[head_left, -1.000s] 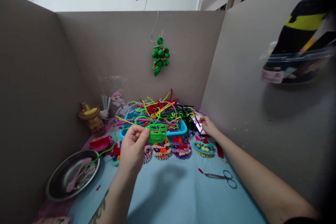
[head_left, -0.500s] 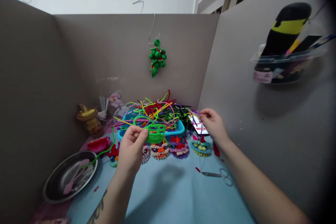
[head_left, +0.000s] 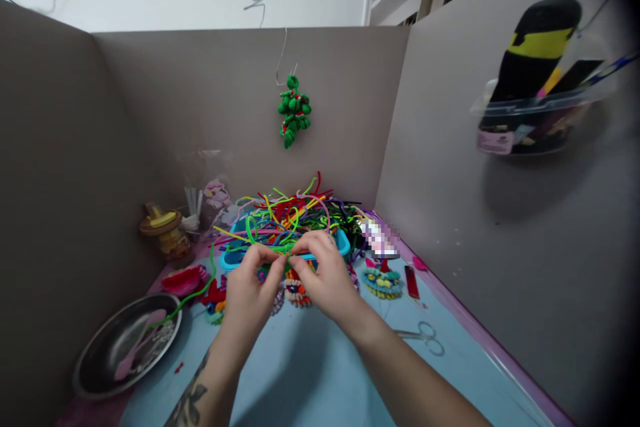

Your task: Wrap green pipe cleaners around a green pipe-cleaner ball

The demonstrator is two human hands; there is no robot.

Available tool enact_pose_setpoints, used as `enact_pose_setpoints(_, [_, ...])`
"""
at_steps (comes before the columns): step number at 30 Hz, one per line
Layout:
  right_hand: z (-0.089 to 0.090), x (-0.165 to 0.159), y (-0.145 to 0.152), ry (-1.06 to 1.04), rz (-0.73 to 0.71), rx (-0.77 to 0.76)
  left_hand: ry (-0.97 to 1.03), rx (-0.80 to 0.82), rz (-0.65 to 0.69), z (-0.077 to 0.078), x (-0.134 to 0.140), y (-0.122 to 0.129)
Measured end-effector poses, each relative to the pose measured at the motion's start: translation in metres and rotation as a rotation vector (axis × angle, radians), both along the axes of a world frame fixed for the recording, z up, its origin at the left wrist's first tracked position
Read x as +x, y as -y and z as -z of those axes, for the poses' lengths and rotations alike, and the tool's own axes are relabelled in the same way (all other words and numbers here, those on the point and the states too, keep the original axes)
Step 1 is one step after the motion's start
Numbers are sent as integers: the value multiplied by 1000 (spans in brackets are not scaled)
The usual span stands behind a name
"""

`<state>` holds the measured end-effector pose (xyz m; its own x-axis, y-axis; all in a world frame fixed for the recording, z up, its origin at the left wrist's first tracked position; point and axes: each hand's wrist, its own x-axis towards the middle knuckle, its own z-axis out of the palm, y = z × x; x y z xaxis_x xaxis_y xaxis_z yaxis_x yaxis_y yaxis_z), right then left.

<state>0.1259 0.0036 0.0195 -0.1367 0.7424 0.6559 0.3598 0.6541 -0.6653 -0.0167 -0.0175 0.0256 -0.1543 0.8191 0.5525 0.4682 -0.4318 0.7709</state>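
My left hand (head_left: 250, 293) and my right hand (head_left: 327, 280) meet in front of the blue basket (head_left: 231, 261), thumbs and forefingers pinched together. Between their fingertips is a piece made of bright green pipe cleaner (head_left: 286, 247), largely hidden by the fingers. A long green strand (head_left: 203, 290) curves along the left down to a steel bowl (head_left: 113, 340). Just behind the hands, a heap of coloured pipe cleaners (head_left: 300, 210) fills the basket. Partly covered by my right hand is a peach-and-orange fuzzy figure (head_left: 298, 292); a teal one (head_left: 383, 282) lies to its right.
Scissors (head_left: 425, 338) lie right of my right forearm, with a dark red strip (head_left: 411, 281) beyond them. A blurred-out bright patch (head_left: 379, 238) sits at the back right. Grey panels (head_left: 340, 107) enclose the table; a green ornament (head_left: 294, 112) and a clear tub (head_left: 525, 133) hang there.
My right hand has come left from beside the bright screen to meet my left hand at the green piece. The view has shifted slightly.
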Motion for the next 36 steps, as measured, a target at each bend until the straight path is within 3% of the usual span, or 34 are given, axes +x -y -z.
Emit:
enact_pose_setpoints(5, [0,10,-5,37,-36,-13,-92,-55,74,1,1,0])
enact_pose_setpoints(14, [8,15,-20,73,-213,-270,-90,-173,200,4,-8,-4])
enact_pose_setpoints(20, [11,17,-23,-78,-283,-344,-98,-171,199,2,-8,-4])
enact_pose_setpoints(25, [11,15,-23,-112,-225,-225,-78,-168,108,3,-9,-8])
enact_pose_setpoints(36, [8,26,-27,-147,-220,-183,-77,-187,176,9,-9,-9])
